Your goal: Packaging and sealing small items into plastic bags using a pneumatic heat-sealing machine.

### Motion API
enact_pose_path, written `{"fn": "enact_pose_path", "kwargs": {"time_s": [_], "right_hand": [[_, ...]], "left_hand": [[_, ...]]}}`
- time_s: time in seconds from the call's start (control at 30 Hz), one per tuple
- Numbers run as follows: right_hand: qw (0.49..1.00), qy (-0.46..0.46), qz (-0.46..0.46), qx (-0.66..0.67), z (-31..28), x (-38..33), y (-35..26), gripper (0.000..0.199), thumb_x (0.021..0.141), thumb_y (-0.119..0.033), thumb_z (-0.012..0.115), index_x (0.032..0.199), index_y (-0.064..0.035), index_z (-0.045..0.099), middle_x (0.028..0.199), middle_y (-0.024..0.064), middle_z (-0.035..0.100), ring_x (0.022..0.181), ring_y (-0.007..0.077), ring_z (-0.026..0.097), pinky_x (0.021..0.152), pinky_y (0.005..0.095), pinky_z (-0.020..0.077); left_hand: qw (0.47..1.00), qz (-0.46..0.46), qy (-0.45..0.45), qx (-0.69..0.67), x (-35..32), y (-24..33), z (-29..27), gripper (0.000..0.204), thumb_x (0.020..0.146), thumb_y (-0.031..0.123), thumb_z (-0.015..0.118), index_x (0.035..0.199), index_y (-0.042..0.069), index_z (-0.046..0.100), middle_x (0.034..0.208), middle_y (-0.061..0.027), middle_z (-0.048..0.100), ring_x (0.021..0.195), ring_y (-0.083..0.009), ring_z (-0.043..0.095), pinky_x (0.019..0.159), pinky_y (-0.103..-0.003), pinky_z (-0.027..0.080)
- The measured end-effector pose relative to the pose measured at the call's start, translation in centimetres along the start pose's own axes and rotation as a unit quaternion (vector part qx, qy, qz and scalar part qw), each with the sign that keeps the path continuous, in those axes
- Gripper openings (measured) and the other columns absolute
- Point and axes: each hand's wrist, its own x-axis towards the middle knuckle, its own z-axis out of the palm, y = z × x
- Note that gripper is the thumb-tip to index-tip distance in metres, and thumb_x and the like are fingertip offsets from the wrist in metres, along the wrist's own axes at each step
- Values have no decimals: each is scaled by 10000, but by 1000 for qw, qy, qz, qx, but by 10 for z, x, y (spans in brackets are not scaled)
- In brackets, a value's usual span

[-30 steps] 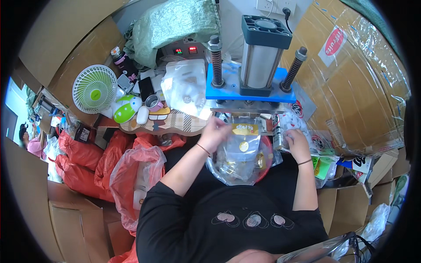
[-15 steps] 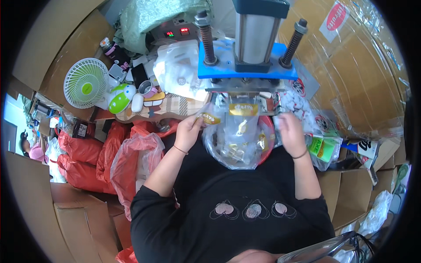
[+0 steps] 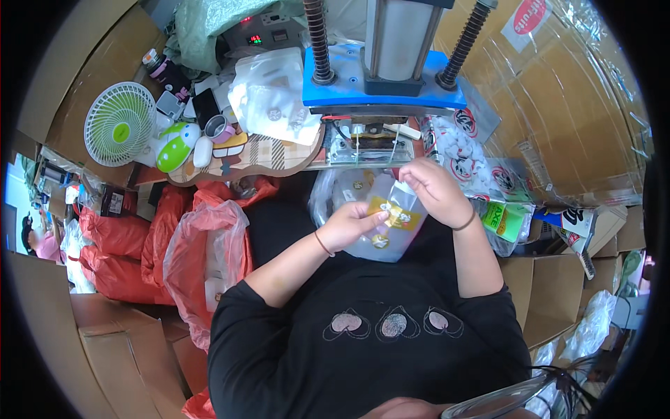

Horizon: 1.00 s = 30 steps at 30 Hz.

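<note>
My left hand [image 3: 352, 225] pinches the lower part of a clear plastic pouch [image 3: 405, 215] with a gold label, thumb on top. The fingers of my right hand [image 3: 434, 187] are closed on the pouch's upper edge, so both hands hold it in front of my lap. Just below and behind it lies a clear plastic bag [image 3: 324, 199], with several gold-printed pieces inside. Beyond my hands stands a press with a blue plate [image 3: 384, 91]. Under the plate shows its metal bed [image 3: 370, 150], which neither hand touches.
A white-and-green fan [image 3: 120, 126], a pink-rimmed cup [image 3: 220, 128] and a stack of clear bags [image 3: 276, 98] are at the left. Red plastic bags [image 3: 122, 234] lie lower left. A big cardboard box [image 3: 572, 105] and a green-and-clear container [image 3: 508, 222] stand at the right.
My left hand has moved right and down with the gold-labelled pouch, and my right hand has come in to grip it too. The press plate appears higher over its bed. The view has shifted slightly.
</note>
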Motion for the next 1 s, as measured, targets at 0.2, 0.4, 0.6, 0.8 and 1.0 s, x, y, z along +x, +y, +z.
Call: {"fn": "enact_pose_path", "kwargs": {"time_s": [0.2,0.4,0.6,0.8,1.0], "right_hand": [[987,152,-22,-50,-6,0,9,247,1020,-214,538,1107,-10,646,998,136,675,1001,307,637,915,407,479],[970,179,54,-158,-13,-15,42,185,934,-168,633,1015,-6,671,1051,152,654,970,344,628,860,410,493],[953,258,6,-156,-12,-34,27,75,807,-71,717,862,-40,677,943,125,643,880,337,636,775,420,515],[963,182,4,-200,-98,-84,-22,93,814,-180,709,848,-94,702,949,78,649,859,304,657,722,415,537],[944,249,55,-207,-42,-113,-72,77,812,-179,730,835,-107,723,963,49,640,815,284,666,689,407,538]], "left_hand": [[984,-97,-56,-137,17,8,-2,273,958,181,695,1186,34,671,1056,-41,717,865,-112,677,766,-278,558],[978,-48,11,-205,55,42,-47,218,906,100,714,1109,21,693,1036,-77,730,872,-152,715,761,-293,592],[982,-52,51,-176,48,70,-40,274,897,76,728,1153,0,665,1066,-91,720,927,-174,710,751,-278,594],[910,237,303,153,-50,102,70,499,946,25,653,1388,-6,424,1071,-72,596,960,-128,607,832,-275,514],[774,576,-26,260,-245,299,156,651,813,-95,622,1414,115,486,1185,-172,576,1037,-315,618,880,-418,533]]}}
